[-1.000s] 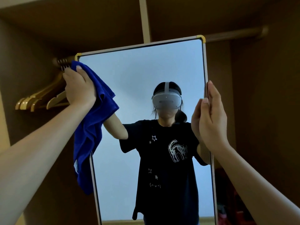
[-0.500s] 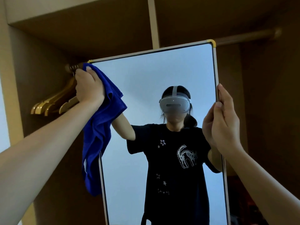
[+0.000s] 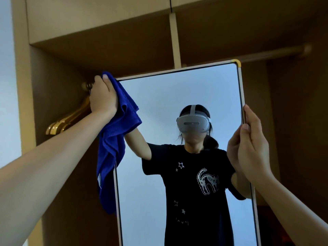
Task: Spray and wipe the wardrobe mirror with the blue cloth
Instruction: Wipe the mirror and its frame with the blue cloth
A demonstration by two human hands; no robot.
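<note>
A tall mirror in a pale frame stands inside an open wooden wardrobe and reflects a person in a black T-shirt. My left hand grips a blue cloth at the mirror's top left corner; most of the cloth hangs down over the left frame edge. My right hand holds the right frame edge at mid height, thumb on the glass side, fingers stretched up along the frame. No spray bottle is in view.
Golden wooden hangers hang on a rail just left of and behind my left hand. A second rail runs at the upper right. A wardrobe shelf and an upright divider lie above the mirror.
The view has tilted upward, so the mirror and both hands sit lower in frame. My left hand has slid the cloth up onto the top left corner. My right hand keeps its hold.
</note>
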